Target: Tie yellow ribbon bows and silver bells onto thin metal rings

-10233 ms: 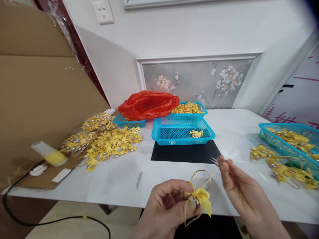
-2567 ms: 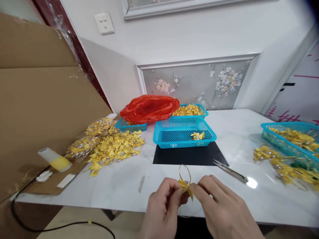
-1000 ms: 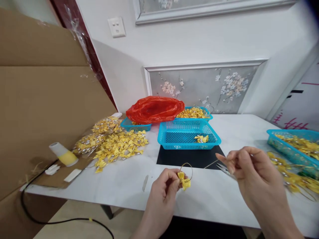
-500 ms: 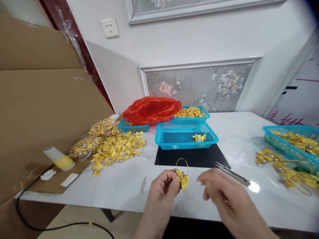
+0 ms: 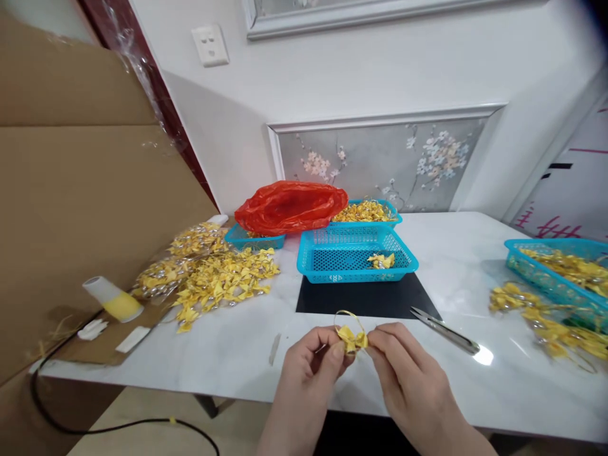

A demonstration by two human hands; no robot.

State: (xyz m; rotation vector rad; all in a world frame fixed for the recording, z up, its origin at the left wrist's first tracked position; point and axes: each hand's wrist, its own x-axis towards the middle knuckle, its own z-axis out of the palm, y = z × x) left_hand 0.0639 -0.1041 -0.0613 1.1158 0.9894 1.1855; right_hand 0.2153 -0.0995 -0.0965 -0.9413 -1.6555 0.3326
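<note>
A yellow ribbon bow (image 5: 352,340) with a thin gold cord loop is held between both hands above the front of the table. My left hand (image 5: 316,364) pinches its left side between thumb and fingers. On the right side, my right hand (image 5: 403,361) has its fingertips closed on the bow's edge or cord; which of the two is hidden. Beyond the hands, a blue plastic basket (image 5: 356,275) with a few yellow bows (image 5: 381,261) stands on a black mat (image 5: 361,301). Metal thread snips (image 5: 446,330) lie to the right of the mat.
At left lies a large pile of yellow bows (image 5: 223,278), near a yellow-and-white cone (image 5: 114,299). A red plastic bag (image 5: 289,209) sits at the back beside another bow-filled basket (image 5: 389,218). At far right stands a blue basket (image 5: 532,266), with loose bows (image 5: 546,326) before it.
My right hand has moved left and closed at the bow's right side. The bow has turned in my left hand, now lying more level.
</note>
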